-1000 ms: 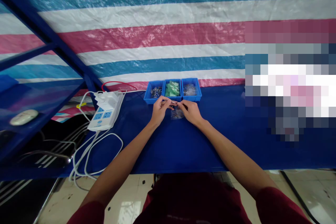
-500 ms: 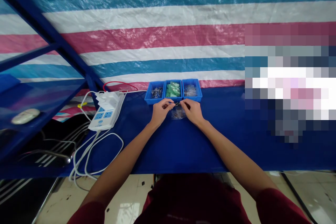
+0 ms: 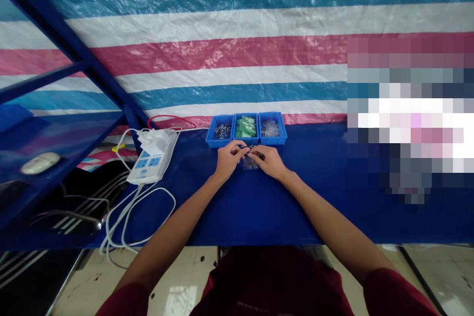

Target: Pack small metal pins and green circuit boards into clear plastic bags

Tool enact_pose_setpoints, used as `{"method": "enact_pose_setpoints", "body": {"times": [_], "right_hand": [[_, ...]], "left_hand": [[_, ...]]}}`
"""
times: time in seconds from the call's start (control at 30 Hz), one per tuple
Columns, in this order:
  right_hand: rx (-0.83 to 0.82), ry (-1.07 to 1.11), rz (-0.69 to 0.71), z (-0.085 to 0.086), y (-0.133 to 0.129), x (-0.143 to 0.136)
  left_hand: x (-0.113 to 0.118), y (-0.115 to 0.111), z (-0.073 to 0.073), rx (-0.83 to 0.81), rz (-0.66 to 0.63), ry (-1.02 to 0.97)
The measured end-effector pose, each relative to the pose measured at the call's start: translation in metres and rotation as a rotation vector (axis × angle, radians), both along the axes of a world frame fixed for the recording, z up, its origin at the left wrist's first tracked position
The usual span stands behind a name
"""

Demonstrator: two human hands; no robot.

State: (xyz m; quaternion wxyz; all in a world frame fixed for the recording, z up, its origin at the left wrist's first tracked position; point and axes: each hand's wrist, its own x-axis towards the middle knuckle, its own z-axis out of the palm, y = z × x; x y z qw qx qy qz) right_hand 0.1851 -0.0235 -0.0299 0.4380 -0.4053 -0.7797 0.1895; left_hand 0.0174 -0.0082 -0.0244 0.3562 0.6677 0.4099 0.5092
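Note:
My left hand [image 3: 228, 160] is closed in a pinch, thumb against fingers, in front of the blue bins. My right hand [image 3: 271, 160] pinches too, its fingertips almost meeting the left ones. Something small and thin shows between them, too small to name. Below the fingertips a clear plastic bag [image 3: 251, 163] of small metal pieces lies on the table, partly covered by the right hand. Behind the hands, the left bin [image 3: 210, 141] holds small metal pins or screws [image 3: 222, 131]. Green packets [image 3: 246, 127] fill the middle bin, and clear packets [image 3: 270, 128] the right one [image 3: 283, 136].
A white power strip [image 3: 146, 173] with plugs stands on the blue table [image 3: 237, 217] at the left, its looped cable [image 3: 122, 222] reaching the front edge. A mouse [image 3: 40, 163] lies on a shelf further left. A blurred-out patch [image 3: 411, 123] covers the right side.
My right hand has moved left and turned inward, so its fingertips now come close to the left hand's. More of the clear bag is covered.

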Motion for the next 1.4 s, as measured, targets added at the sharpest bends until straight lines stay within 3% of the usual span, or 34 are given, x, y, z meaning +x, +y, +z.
{"method": "enact_pose_setpoints", "body": {"times": [0.43, 0.7, 0.8, 0.93, 1.07, 1.17, 1.4], "right_hand": [[-0.021, 0.003, -0.099, -0.004, 0.004, 0.003], [-0.013, -0.017, -0.151, 0.000, 0.000, 0.002], [-0.005, 0.010, -0.189, 0.001, 0.000, 0.003], [0.007, 0.033, -0.233, 0.002, -0.001, 0.004], [0.008, 0.037, -0.248, 0.003, 0.000, 0.004], [0.010, 0.046, -0.226, 0.003, 0.000, 0.004], [0.043, 0.066, -0.074, 0.001, -0.001, 0.001]], "left_hand": [[0.001, 0.004, 0.002, -0.124, -0.133, -0.157], [0.002, 0.008, 0.001, -0.091, -0.157, -0.264], [-0.001, 0.006, 0.004, -0.030, -0.137, -0.110], [-0.007, 0.002, 0.008, 0.261, -0.016, 0.283], [-0.010, 0.003, 0.006, 0.413, -0.005, 0.347], [-0.009, 0.004, 0.005, 0.362, -0.033, 0.299], [-0.006, -0.001, 0.008, 0.072, -0.045, 0.154]]}}
